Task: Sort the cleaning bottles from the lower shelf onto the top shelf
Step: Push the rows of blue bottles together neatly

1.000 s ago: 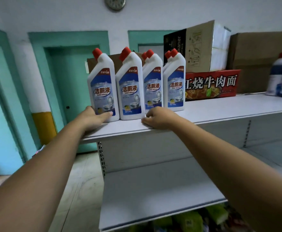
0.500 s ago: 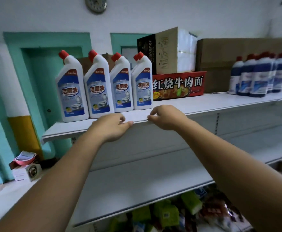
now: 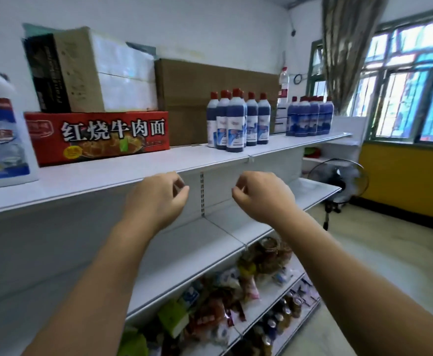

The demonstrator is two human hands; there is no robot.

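Observation:
My left hand (image 3: 159, 199) and my right hand (image 3: 261, 195) hang in the air in front of the top shelf (image 3: 133, 170), just below its front edge. Their fingers are loosely curled and hold nothing. One white toilet-cleaner bottle (image 3: 2, 140) with a blue label stands on the top shelf at the far left edge. Further right on the same shelf stand a cluster of dark blue bottles with red caps (image 3: 238, 122) and a second cluster of blue bottles (image 3: 310, 116). The lower shelf (image 3: 197, 242) under my hands shows bare white boards.
A red noodle carton (image 3: 99, 134) with cardboard boxes (image 3: 94, 73) stacked on it sits on the top shelf. Packets and jars (image 3: 236, 304) fill the bottom shelves. A black floor fan (image 3: 338, 181) stands at the shelf's right end, below barred windows (image 3: 410, 80).
The view has swung right along the shelf, leaving the white bottles at the left edge. Both hands have come off the top shelf's front edge and hang free.

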